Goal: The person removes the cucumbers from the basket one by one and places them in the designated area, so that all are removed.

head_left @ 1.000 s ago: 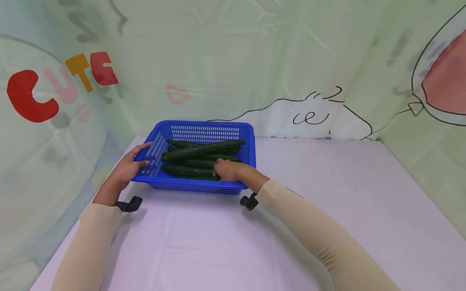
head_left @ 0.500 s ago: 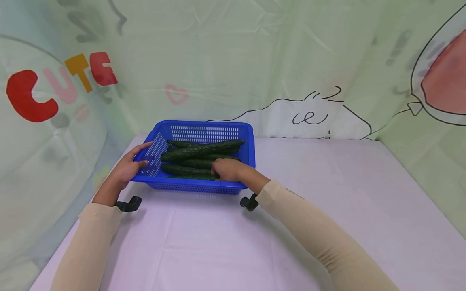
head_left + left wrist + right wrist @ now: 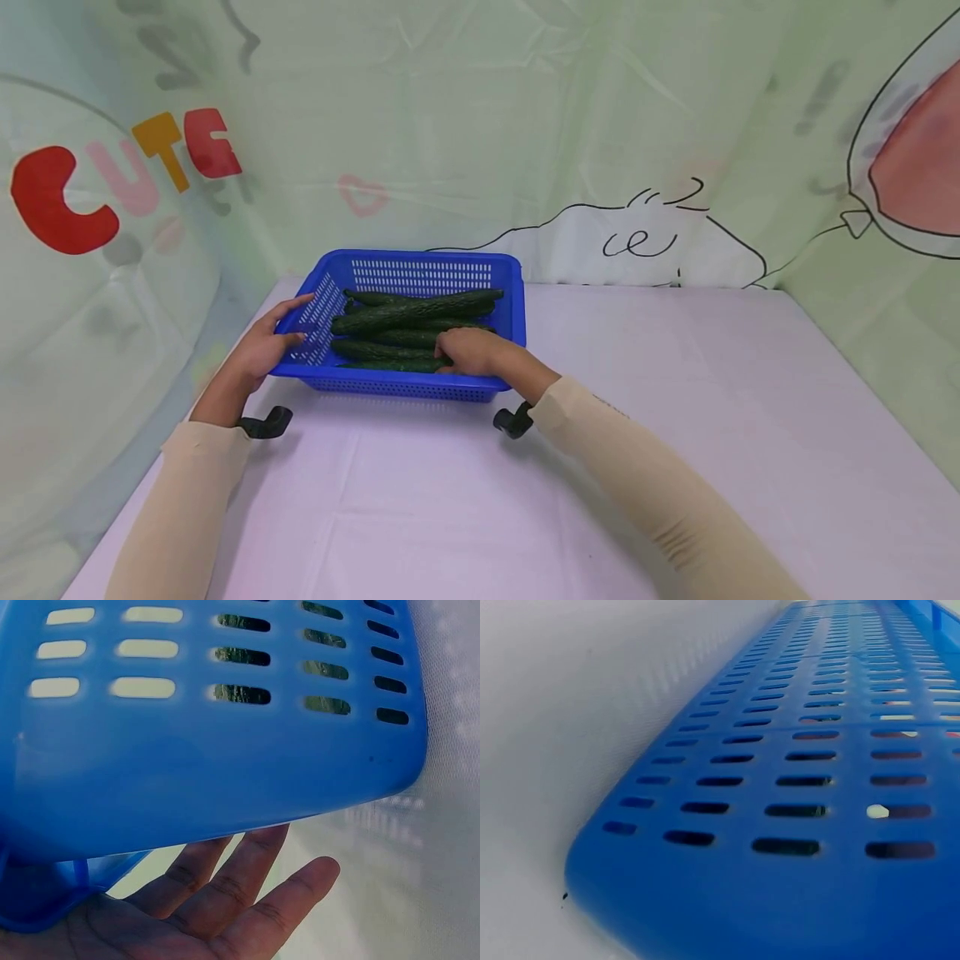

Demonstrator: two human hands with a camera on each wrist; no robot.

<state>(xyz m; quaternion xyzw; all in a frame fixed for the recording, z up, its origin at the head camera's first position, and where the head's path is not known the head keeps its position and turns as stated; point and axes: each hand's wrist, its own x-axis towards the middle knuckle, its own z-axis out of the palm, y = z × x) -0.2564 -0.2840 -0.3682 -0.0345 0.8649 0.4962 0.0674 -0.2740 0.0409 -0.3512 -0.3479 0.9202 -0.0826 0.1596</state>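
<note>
A blue plastic basket (image 3: 408,376) with slotted walls stands on the table, holding several dark green cucumbers (image 3: 397,315) laid lengthwise. At its left end my left hand (image 3: 258,346) grips the rim, with the thumb over the edge. In the left wrist view, fingers (image 3: 277,911) of that hand extend outside the slotted wall. My right hand (image 3: 468,350) reaches in over the near right part of the rim and holds the right end of the cucumber nearest the front wall (image 3: 397,365). Its fingertips are partly hidden; the right wrist view shows only the basket's outer wall (image 3: 802,900).
A pale lilac cloth covers the table (image 3: 637,400). Behind it and on both sides hangs a printed curtain (image 3: 480,125) with drawings and coloured letters. Black wrist-mounted devices sit near both cuffs, such as the one by the left cuff (image 3: 267,422).
My right hand has shifted very slightly left, and more of the front cucumber shows above the near rim. My left hand and the basket have stayed in place.
</note>
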